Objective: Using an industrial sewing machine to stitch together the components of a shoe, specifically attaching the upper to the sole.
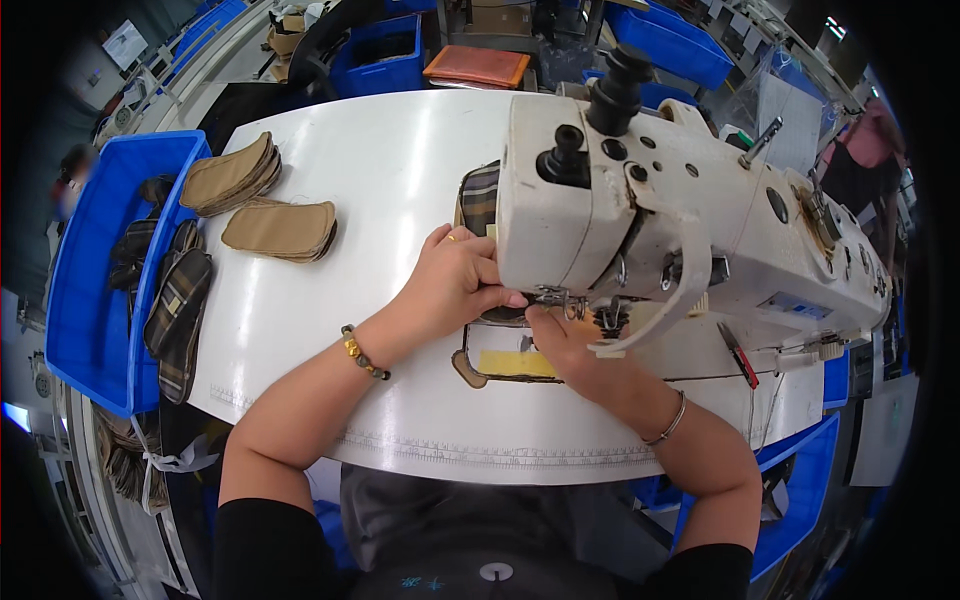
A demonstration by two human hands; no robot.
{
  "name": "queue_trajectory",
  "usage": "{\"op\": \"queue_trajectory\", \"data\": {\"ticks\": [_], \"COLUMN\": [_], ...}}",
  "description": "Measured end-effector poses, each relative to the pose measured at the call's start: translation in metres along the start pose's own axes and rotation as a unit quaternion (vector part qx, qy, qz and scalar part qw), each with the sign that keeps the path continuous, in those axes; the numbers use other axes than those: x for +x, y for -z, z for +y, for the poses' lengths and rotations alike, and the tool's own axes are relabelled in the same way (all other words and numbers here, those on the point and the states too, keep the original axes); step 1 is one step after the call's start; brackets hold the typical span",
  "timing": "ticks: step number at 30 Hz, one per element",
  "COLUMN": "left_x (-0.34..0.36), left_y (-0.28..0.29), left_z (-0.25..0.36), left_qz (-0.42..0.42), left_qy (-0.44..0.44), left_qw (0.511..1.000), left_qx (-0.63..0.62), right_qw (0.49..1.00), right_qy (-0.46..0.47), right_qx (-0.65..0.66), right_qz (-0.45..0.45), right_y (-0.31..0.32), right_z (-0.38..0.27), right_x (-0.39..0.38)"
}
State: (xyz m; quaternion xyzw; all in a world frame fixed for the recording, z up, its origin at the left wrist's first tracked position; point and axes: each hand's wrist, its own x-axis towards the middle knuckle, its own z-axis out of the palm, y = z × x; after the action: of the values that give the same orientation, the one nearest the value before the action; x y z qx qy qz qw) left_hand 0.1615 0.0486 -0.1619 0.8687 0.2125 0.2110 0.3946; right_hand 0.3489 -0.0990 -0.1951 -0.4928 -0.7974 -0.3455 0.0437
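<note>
A dark plaid fabric piece with a tan edge lies partly hidden under the head of a white sewing machine. My left hand, with a ring and a beaded bracelet, is closed on its left edge, thumb pointing toward the presser foot. Beside the foot, my right hand pinches the near edge of the same piece. The two hands' fingertips nearly meet there, and the machine head and fingers hide part of the fabric. Just below the hands, a yellow strip shows on the machine bed.
Two stacks of tan fabric pieces sit on the white table at the left. A blue bin there holds dark pieces, with plaid pieces over its edge. Red-handled thread snips lie right of my right hand.
</note>
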Motion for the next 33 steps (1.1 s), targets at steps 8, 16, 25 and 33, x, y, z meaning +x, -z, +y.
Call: {"op": "queue_trajectory", "data": {"ticks": [8,16,25,33], "left_x": [-0.005,-0.006,-0.005,-0.008], "left_y": [0.004,0.013,0.01,0.003], "left_z": [0.012,0.016,0.023,0.011], "left_qz": [-0.02,-0.033,0.0,0.018], "left_qy": [-0.004,-0.081,-0.062,-0.049], "left_qw": [0.997,0.985,0.984,0.98], "left_qx": [0.073,0.149,0.169,0.191], "right_qw": [0.986,0.978,0.975,0.957], "right_qy": [-0.009,-0.046,-0.073,-0.099], "right_qx": [0.151,0.169,0.208,0.272], "right_qz": [-0.066,-0.117,-0.036,0.022], "right_y": [0.029,0.053,0.048,0.042], "right_z": [0.002,-0.006,-0.003,-0.003], "right_x": [0.01,0.016,0.017,0.016]}}
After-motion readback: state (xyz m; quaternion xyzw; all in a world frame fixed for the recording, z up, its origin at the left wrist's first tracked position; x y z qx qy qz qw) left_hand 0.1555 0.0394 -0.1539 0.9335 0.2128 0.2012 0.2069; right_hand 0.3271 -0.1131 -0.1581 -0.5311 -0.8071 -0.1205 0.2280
